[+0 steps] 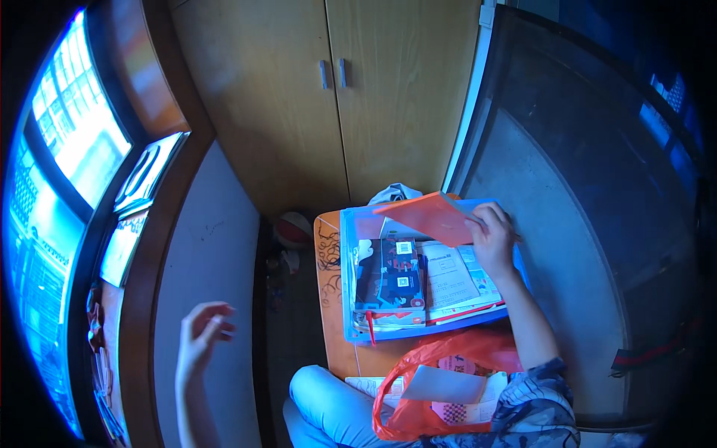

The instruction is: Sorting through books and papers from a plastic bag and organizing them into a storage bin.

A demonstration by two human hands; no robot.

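My right hand (491,243) grips the edge of an orange folder (426,215) and holds it tilted above a blue tray (349,261) on a small wooden desk (328,299). The tray holds a dark book with a printed cover (392,280) and several white printed sheets (452,278). My left hand (202,332) hovers empty with its fingers apart, off to the left over the grey wall and well away from the desk.
An orange plastic bag (448,358) with papers lies on my lap at the desk's near edge. Wooden cupboard doors (336,97) stand behind the desk. A bright window (75,119) is at the left, a dark panel (582,224) at the right. A small round object (293,230) lies on the floor.
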